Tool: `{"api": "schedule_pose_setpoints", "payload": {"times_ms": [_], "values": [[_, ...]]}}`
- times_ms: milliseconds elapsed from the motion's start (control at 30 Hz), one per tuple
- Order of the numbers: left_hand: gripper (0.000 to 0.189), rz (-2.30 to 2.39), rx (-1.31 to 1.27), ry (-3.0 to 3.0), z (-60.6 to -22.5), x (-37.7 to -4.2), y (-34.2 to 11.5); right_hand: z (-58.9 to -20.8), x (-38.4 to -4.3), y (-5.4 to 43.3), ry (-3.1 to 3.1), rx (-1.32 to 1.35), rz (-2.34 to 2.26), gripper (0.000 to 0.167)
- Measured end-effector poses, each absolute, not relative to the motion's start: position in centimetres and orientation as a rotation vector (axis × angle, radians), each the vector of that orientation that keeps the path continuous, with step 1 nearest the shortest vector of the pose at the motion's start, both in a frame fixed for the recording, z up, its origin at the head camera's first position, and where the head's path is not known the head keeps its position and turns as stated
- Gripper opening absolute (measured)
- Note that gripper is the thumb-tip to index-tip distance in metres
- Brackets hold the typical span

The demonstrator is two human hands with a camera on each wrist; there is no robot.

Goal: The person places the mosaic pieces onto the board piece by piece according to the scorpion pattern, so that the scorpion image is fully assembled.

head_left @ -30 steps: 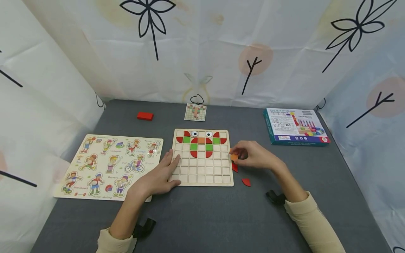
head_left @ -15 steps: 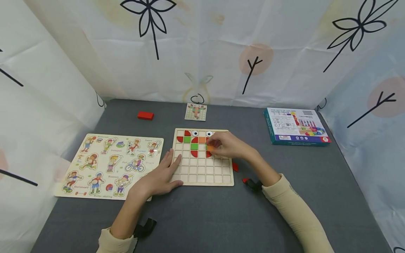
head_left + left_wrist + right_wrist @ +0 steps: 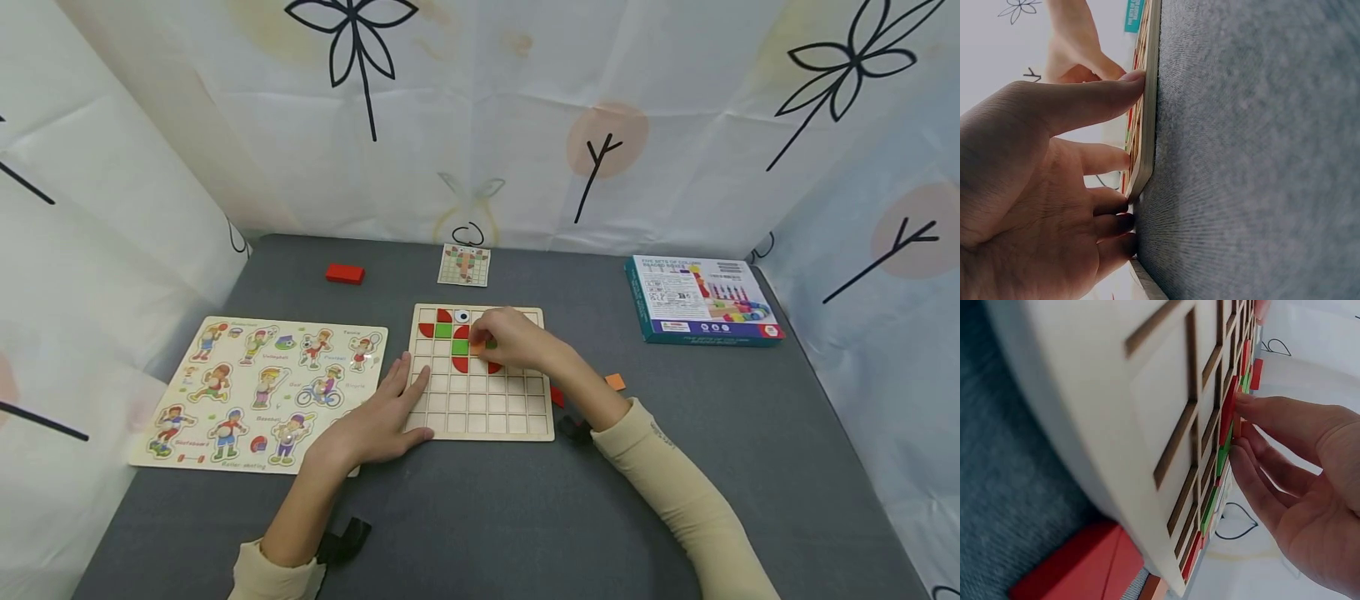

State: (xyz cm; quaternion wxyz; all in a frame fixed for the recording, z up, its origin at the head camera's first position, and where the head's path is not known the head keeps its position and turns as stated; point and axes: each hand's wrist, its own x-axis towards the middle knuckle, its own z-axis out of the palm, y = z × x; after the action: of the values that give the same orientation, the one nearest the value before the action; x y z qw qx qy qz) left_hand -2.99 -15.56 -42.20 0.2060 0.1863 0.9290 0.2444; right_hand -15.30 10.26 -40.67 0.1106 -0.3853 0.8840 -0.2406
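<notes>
The wooden grid board [image 3: 476,417] carries red quarter-round, green square and round eye pieces in its upper rows. My right hand [image 3: 513,337] is over its upper middle, thumb and fingertips pinching an orange square tile [image 3: 477,349]. In the right wrist view, that orange tile [image 3: 1238,427] stands between the fingertips, close to a red piece [image 3: 1229,412] and a green piece [image 3: 1224,456]. One eye piece is hidden behind this hand. My left hand [image 3: 378,421] rests at the board's left edge with fingers spread; its thumb [image 3: 1097,103] touches the rim in the left wrist view.
A sports picture puzzle [image 3: 247,396] lies left of the board. Beyond it are a red block [image 3: 345,274] and a pattern card [image 3: 463,265]. A boxed set [image 3: 705,300] sits at the back right. Right of the board lie an orange tile [image 3: 615,382] and a red piece [image 3: 557,397].
My right hand has carried the orange tile from the board's right edge leftward to its upper middle. Another orange tile on the table has come into view behind the arm. My left hand stays put.
</notes>
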Motion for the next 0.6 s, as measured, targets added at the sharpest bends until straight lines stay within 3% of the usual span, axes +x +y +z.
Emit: {"api": "schedule_pose_setpoints", "payload": {"times_ms": [167, 600], "values": [[0.091, 0.678, 0.525, 2.588, -42.3, -3.0, -15.5, -40.6, -15.3, 10.5, 2.590, -1.092, -0.726, 0.007], [0.091, 0.679, 0.529, 2.601, -42.2, -2.9, -15.5, -39.5, -14.0, 15.3, 2.607, -0.958, -0.906, 0.021]]}}
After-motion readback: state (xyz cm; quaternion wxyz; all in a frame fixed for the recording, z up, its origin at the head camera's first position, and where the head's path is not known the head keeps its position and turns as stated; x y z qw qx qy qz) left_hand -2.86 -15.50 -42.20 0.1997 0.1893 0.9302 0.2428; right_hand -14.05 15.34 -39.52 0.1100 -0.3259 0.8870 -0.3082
